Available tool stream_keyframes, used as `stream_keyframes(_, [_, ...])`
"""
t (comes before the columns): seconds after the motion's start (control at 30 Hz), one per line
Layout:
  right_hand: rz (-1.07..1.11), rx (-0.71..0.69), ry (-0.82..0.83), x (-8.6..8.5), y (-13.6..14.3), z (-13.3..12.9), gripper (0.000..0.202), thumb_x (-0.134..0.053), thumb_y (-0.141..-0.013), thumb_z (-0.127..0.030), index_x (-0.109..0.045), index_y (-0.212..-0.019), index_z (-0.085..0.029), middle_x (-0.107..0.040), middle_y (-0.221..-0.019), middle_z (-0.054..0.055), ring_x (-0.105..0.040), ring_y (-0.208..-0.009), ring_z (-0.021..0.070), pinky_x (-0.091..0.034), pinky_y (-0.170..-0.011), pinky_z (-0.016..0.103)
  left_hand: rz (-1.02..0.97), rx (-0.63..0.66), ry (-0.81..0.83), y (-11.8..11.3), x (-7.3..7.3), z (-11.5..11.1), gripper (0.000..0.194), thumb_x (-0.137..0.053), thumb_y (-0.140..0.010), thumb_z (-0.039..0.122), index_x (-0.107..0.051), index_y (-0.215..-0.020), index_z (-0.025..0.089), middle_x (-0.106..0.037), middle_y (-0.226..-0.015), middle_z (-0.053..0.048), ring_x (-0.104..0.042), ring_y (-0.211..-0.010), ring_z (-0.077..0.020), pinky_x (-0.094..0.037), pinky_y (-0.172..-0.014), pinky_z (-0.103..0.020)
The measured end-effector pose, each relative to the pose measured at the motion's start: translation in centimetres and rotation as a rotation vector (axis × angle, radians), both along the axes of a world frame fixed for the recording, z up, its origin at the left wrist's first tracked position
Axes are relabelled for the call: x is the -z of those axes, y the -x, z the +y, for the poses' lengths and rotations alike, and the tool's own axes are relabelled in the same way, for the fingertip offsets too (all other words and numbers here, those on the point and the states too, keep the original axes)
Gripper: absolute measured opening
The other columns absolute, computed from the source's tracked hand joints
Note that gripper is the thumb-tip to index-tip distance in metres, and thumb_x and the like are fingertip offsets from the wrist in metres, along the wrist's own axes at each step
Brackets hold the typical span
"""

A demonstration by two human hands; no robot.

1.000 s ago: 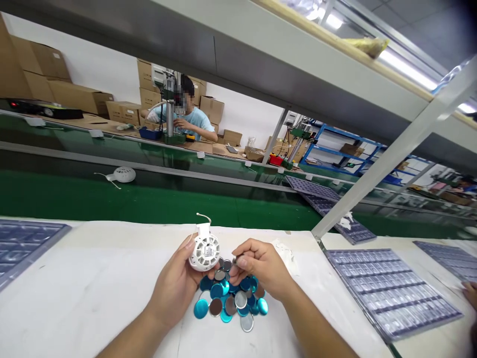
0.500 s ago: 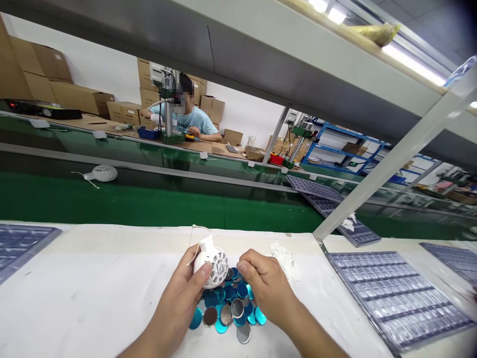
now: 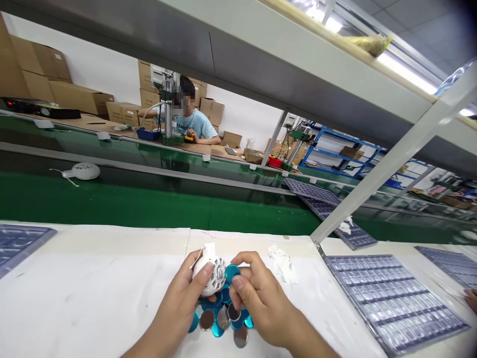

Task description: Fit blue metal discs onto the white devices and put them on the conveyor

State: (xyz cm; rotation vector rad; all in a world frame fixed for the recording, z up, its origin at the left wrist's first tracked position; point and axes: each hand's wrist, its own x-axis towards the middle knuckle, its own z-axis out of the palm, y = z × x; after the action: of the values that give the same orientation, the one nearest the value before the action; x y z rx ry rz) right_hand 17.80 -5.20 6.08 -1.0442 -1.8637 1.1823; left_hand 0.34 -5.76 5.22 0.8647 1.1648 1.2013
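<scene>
My left hand (image 3: 185, 296) is closed around a small white handheld fan (image 3: 209, 274) with a round slotted grille and a thin cord loop at its top. Between the fingertips of my right hand (image 3: 261, 296) is a shiny blue round disc (image 3: 231, 272), close beside the fan's grille. Below both hands a loose pile of discs (image 3: 222, 317) lies on the white table surface, some blue and some silver-grey. My right fingers and the fan hide part of the pile.
A green conveyor belt (image 3: 149, 206) runs behind the white table, carrying another white fan (image 3: 85, 171) at left. Clear plastic trays (image 3: 395, 298) lie at right, with crumpled white scraps (image 3: 283, 263) nearer. A slanted metal post (image 3: 376, 171) supports the overhead shelf. A co-worker (image 3: 197, 124) sits opposite.
My right hand now shows a blue disc at its fingertips, turned toward the fan's grille. The fan on the belt has moved left. My left hand keeps its hold.
</scene>
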Motion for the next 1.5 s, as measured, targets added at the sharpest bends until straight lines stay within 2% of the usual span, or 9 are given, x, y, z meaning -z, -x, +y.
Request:
stream_keyframes(0.33, [0.187,0.011,0.117,1.8,1.3,0.8,0.023,-0.049,-0.099,-0.042,-0.058,-0.11,-0.024,-0.054,-0.055,-0.006,-0.052,-0.05,0.0111,-0.042,-0.051,0.021,0.007,0.098,-0.034,0.2,0.1,-0.1,0.049,-0.062,-0.084,0.058,-0.054,-0.121,0.026,-0.062,-0.06,0.0,-0.06,-0.052,-0.0205,-0.046,-0.043,-0.026])
stream_keyframes(0.73, [0.266,0.059,0.185,1.9,1.9,0.7,0.033,-0.053,-0.096,-0.049,-0.054,-0.116,-0.022,-0.051,-0.052,-0.008,-0.052,-0.051,0.0115,-0.046,-0.052,0.022,-0.031,0.209,-0.008,0.4,0.1,-0.2,0.06,-0.052,-0.088,0.062,-0.038,-0.135,0.027,-0.062,-0.064,0.003,-0.063,-0.051,-0.0203,-0.049,-0.047,-0.029])
stream_keyframes(0.87, [0.218,0.111,0.238,1.8,1.8,0.8,0.051,-0.058,-0.094,-0.047,-0.042,-0.138,-0.026,-0.056,-0.058,-0.008,-0.051,-0.046,0.0107,-0.043,-0.046,0.02,-0.028,0.284,-0.057,0.5,0.2,-0.2,0.071,-0.059,-0.085,0.062,-0.031,-0.139,0.027,-0.064,-0.07,0.001,-0.063,-0.053,-0.0194,-0.045,-0.048,-0.027])
stream_keyframes(1.0, [0.202,0.163,0.247,2.2,1.4,1.4,0.071,-0.075,-0.081,-0.049,-0.041,-0.14,-0.027,-0.052,-0.067,-0.007,-0.054,-0.052,0.0107,-0.044,-0.046,0.019,-0.102,0.329,-0.041,0.6,0.0,-0.2,0.075,-0.064,-0.084,0.056,-0.027,-0.143,0.028,-0.066,-0.074,-0.001,-0.064,-0.057,-0.0208,-0.043,-0.049,-0.028])
stream_keyframes(1.07, [0.262,0.129,0.235,2.3,1.4,1.5,0.073,-0.077,-0.078,-0.052,-0.043,-0.138,-0.028,-0.056,-0.083,-0.002,-0.057,-0.059,0.0105,-0.045,-0.046,0.018,-0.146,0.328,-0.031,0.8,0.0,-0.3,0.075,-0.063,-0.084,0.056,-0.028,-0.144,0.028,-0.067,-0.079,-0.002,-0.063,-0.059,-0.0207,-0.043,-0.051,-0.029])
stream_keyframes(1.13, [0.342,0.003,0.27,2.1,1.6,1.4,0.067,-0.071,-0.081,-0.057,-0.045,-0.135,-0.027,-0.059,-0.094,0.002,-0.06,-0.061,0.0106,-0.046,-0.045,0.017,-0.156,0.32,-0.008,0.9,0.2,-0.5,0.074,-0.062,-0.084,0.058,-0.033,-0.144,0.026,-0.068,-0.085,-0.004,-0.062,-0.061,-0.0194,-0.044,-0.056,-0.03])
stream_keyframes(1.23, [0.422,-0.148,0.327,1.6,2.2,0.7,0.055,-0.065,-0.087,-0.058,-0.048,-0.126,-0.023,-0.061,-0.079,0.0,-0.059,-0.054,0.0096,-0.043,-0.041,0.014,-0.164,0.297,0.06,1.0,0.7,-0.8,0.076,-0.065,-0.081,0.06,-0.039,-0.143,0.024,-0.069,-0.09,-0.005,-0.061,-0.068,-0.0189,-0.046,-0.063,-0.03])
stream_keyframes(1.3, [0.472,-0.149,0.327,1.5,2.7,0.3,0.053,-0.067,-0.086,-0.057,-0.048,-0.121,-0.022,-0.059,-0.071,-0.003,-0.057,-0.052,0.0086,-0.044,-0.043,0.014,-0.189,0.285,0.082,1.0,0.9,-1.1,0.078,-0.069,-0.079,0.058,-0.041,-0.142,0.023,-0.068,-0.089,-0.005,-0.059,-0.069,-0.0188,-0.047,-0.063,-0.03])
stream_keyframes(1.5, [0.617,-0.078,0.279,2.8,3.9,-0.2,0.063,-0.074,-0.08,-0.056,-0.049,-0.124,-0.021,-0.06,-0.078,-0.001,-0.054,-0.054,0.0074,-0.048,-0.048,0.017,-0.272,0.238,0.065,0.8,0.6,-1.2,0.084,-0.078,-0.07,0.055,-0.044,-0.139,0.02,-0.066,-0.091,-0.005,-0.058,-0.068,-0.0203,-0.049,-0.059,-0.033])
